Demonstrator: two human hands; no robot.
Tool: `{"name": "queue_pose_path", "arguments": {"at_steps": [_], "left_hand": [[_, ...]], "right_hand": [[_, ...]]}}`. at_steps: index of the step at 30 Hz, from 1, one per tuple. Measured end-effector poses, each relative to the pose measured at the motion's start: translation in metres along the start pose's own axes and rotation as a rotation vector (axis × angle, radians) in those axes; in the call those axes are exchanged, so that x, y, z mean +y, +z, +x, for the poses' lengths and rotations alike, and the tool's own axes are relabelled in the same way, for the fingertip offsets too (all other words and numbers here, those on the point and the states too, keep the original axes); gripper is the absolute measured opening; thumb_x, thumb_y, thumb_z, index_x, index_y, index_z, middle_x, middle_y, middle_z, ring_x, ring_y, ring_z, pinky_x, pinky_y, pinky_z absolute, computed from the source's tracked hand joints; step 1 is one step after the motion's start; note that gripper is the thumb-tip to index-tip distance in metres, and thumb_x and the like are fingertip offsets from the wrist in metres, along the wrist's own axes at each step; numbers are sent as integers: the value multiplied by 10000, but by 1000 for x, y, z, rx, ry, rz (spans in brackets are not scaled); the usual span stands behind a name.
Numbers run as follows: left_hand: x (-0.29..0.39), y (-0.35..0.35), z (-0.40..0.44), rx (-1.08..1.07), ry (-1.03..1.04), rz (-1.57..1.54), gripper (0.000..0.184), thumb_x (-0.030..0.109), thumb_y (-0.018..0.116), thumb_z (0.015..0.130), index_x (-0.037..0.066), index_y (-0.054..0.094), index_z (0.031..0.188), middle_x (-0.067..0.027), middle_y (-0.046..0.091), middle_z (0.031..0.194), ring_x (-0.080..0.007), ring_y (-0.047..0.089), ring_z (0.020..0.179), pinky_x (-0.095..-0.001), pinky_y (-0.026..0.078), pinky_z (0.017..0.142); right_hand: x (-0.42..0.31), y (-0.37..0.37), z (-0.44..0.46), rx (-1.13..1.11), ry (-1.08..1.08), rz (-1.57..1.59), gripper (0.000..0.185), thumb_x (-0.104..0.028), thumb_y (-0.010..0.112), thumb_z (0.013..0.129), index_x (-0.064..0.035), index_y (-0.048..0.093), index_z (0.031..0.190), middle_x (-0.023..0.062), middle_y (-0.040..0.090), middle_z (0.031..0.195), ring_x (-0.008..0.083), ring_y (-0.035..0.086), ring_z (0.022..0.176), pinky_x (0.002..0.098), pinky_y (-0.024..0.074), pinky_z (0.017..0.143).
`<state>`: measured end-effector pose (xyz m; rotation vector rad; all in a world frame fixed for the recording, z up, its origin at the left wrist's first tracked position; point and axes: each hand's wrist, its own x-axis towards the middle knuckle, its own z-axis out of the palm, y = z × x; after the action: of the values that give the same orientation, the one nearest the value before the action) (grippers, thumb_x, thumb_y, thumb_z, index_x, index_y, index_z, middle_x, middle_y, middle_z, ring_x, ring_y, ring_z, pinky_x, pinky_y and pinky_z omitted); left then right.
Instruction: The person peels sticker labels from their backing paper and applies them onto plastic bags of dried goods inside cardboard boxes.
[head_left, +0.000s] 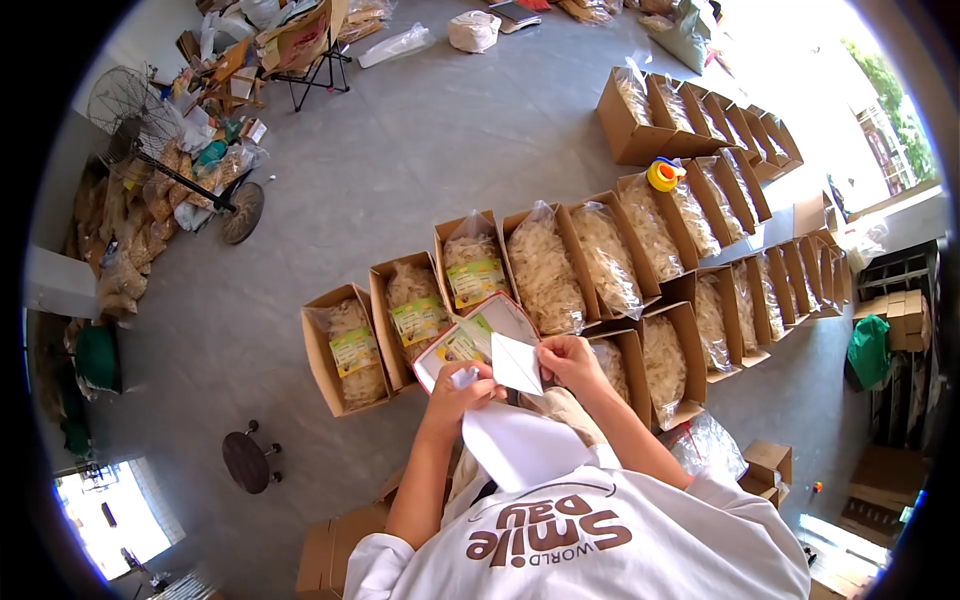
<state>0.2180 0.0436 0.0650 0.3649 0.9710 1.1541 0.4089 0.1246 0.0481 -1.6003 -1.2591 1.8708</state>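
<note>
"Nearest first: grip and position?"

"A white sheet (525, 447) hangs before the shirt (655, 525), its upper end grasped by the left hand (460, 394); the right hand (569, 362) pinches a white card (516, 364) between both hands, left-hand contact with the card unconfirmed"

"Step in hand?"

"In my judgement, handling loose paper; the next move calls for a light, level pinch, the card looking thin"

"Beyond it?"

"Just past the card, a red-edged tray (509, 316); then cartons (324, 365) holding bags (545, 265), three with green labels (418, 322); farther off, a standing fan (127, 140)"
</note>
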Motion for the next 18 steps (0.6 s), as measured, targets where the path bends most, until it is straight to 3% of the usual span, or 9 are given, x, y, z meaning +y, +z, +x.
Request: {"name": "queue_pose_path", "arguments": {"at_steps": [2, 3, 4, 5, 8, 10, 11, 13, 18], "left_hand": [[-4, -9, -6, 70, 3, -132, 45, 45, 593, 748, 25, 600, 788, -82, 607, 638, -45, 407, 453, -180, 349, 467], [2, -14, -3, -74, 36, -149, 53, 58, 583, 757, 27, 596, 797, -84, 600, 624, -52, 403, 448, -184, 323, 441], [5, -14, -4, 47, 31, -34, 51, 77, 583, 763, 34, 596, 788, -68, 605, 626, -37, 383, 448, -178, 317, 439], [8, -13, -1, 88, 51, 64, 52, 78, 595, 762, 38, 602, 795, -58, 614, 641, -29, 373, 452, -177, 303, 435], [7, -9, 8, 148, 54, 177, 61, 85, 619, 764, 44, 612, 809, -23, 605, 641, -16, 361, 459, -177, 277, 427], [3, -6, 18, 152, 40, 192, 68, 91, 631, 766, 48, 617, 816, 1, 587, 626, -11, 360, 463, -178, 266, 423], [0, -2, 24, 127, 41, 175, 73, 89, 638, 767, 48, 619, 824, 20, 551, 603, -12, 360, 467, -180, 263, 424], [-6, 8, 35, 124, 47, 140, 74, 77, 636, 775, 40, 617, 837, 68, 438, 548, -15, 355, 477, -181, 261, 427], [-3, 29, 53, 82, 20, 38, 106, 64, 622, 787, 14, 618, 882, -9, 577, 680, -17, 359, 474, -174, 277, 428]], "right_hand": [[21, -16, 14, 20, 52, 23, 129, -93, 595, 809, 27, 640, 824, 67, 595, 605, 133, 569, 517, 268, 449, 493], [20, -18, 11, 143, -177, -374, 129, -92, 593, 810, 23, 637, 847, 93, 606, 635, 182, 587, 547, 284, 461, 519], [18, -21, 11, 266, -408, -774, 133, -91, 590, 811, 19, 634, 870, 120, 617, 665, 230, 604, 577, 300, 472, 545], [18, -21, 10, 264, -512, -684, 155, -116, 593, 807, 11, 632, 886, 154, 614, 741, 295, 607, 662, 332, 484, 602], [-26, -4, -23, 69, -629, -448, 255, -205, 652, 786, -8, 625, 946, 120, 596, 897, 285, 580, 724, 338, 481, 655], [-41, 1, -27, -24, -902, -694, 341, -249, 697, 750, -37, 605, 1001, 106, 582, 941, 282, 558, 832, 353, 465, 754], [-44, 3, -27, -86, -850, -755, 414, -287, 727, 701, -55, 588, 1015, 103, 575, 959, 284, 534, 910, 366, 436, 824], [-29, 1, -15, -76, -814, -774, 283, -213, 671, 756, -49, 575, 965, 106, 577, 911, 285, 546, 858, 369, 437, 811], [-35, -22, 8, 38, -769, -760, 127, -81, 577, 819, -39, 565, 938, 114, 574, 848, 283, 556, 773, 339, 463, 726]]}}
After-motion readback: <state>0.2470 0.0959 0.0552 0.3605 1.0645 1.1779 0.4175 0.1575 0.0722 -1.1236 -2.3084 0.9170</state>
